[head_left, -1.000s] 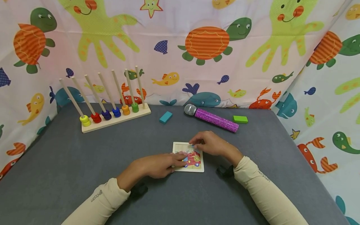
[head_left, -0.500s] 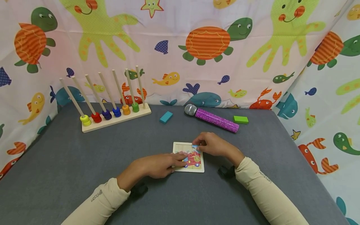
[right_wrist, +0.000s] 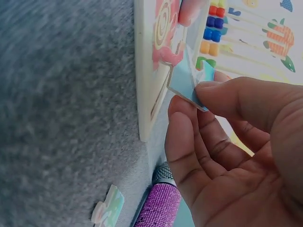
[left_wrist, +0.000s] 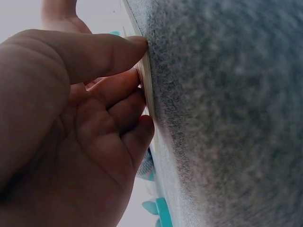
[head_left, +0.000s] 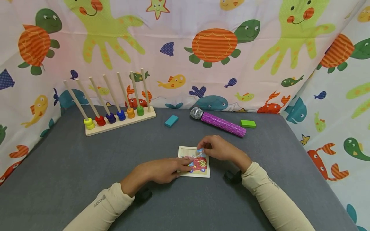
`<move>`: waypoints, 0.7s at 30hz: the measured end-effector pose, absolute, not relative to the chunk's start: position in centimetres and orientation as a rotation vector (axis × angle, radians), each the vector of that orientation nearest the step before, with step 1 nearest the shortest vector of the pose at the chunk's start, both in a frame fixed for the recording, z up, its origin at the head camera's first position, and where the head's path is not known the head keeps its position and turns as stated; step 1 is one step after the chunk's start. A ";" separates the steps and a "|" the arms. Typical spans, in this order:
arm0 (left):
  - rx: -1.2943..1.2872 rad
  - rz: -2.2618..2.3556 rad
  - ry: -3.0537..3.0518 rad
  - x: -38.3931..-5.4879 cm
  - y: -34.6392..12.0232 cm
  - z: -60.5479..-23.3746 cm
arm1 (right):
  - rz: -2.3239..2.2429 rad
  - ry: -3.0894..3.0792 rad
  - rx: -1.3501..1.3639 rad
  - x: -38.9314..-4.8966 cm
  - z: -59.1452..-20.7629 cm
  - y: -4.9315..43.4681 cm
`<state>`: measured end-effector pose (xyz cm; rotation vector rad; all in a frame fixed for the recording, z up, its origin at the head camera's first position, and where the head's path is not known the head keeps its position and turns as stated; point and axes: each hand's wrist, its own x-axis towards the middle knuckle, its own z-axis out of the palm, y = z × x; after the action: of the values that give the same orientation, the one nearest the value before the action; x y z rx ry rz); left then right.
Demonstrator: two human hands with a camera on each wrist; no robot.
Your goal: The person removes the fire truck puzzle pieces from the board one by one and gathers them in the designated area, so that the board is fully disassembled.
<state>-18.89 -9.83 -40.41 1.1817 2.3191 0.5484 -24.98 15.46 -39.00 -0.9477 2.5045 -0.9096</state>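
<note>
A square wooden jigsaw puzzle board (head_left: 199, 175) with a red vehicle picture lies on the table. My left hand (head_left: 162, 169) rests on its left part, fingers extended over the picture; in the left wrist view, the thumb (left_wrist: 135, 47) touches the board's edge (left_wrist: 147, 90). With thumb and fingertips, my right hand (head_left: 218, 148) pinches a light-blue jigsaw piece (right_wrist: 182, 82). That piece is tilted over the board's upper right, beside the red picture. Bare wood shows at the board's upper left. The left fingers hide part of the picture.
Behind the board lie a teal block (head_left: 171, 121), a purple glitter microphone (head_left: 222, 123) and a green block (head_left: 248, 124). A wooden peg counter (head_left: 121, 121) with coloured rings stands back left. In the right wrist view, a flat greenish piece (right_wrist: 111, 208) lies near the microphone.
My right hand has shifted slightly right with the light-blue piece, which now shows more and is tilted differently. The left hand has stayed on the board.
</note>
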 end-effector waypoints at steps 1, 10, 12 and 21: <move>1.181 0.550 2.318 -18.9 -9.8 -40.4 | -0.921 2.498 -0.956 -25.0 -38.9 15.5; 1.232 0.524 2.341 -18.7 -9.7 -40.1 | -1.012 2.574 -0.975 -25.0 -39.1 17.0; 1.233 0.527 2.343 -18.8 -9.8 -40.0 | -1.018 2.581 -0.967 -25.1 -38.9 17.3; 1.234 0.526 2.338 -19.0 -9.7 -40.3 | -1.040 2.567 -0.886 -24.7 -38.9 18.6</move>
<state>-18.97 -9.67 -40.34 1.2340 2.3377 0.5256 -24.73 18.63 -38.88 -0.8864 2.5671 -1.0402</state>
